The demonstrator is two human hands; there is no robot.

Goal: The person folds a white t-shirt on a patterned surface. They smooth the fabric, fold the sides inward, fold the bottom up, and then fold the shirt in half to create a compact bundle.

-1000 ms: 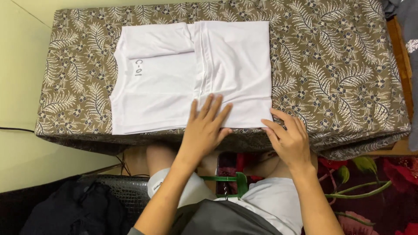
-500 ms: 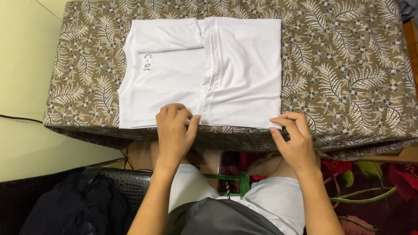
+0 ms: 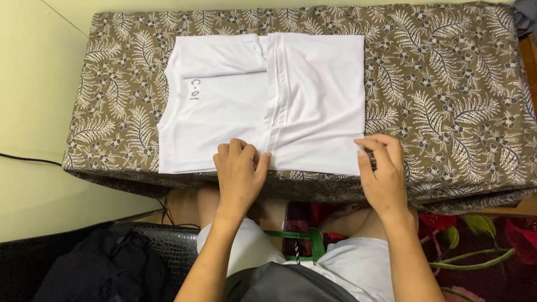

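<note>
Two hands (left (image 3: 239, 173), right (image 3: 383, 168)) pinch one white shirt (image 3: 263, 100).

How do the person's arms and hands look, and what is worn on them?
Both forearms are bare: no sleeves, gloves, watch or rings show. The left hand and right hand show short, plain nails. No markings or cables are on them.
</note>
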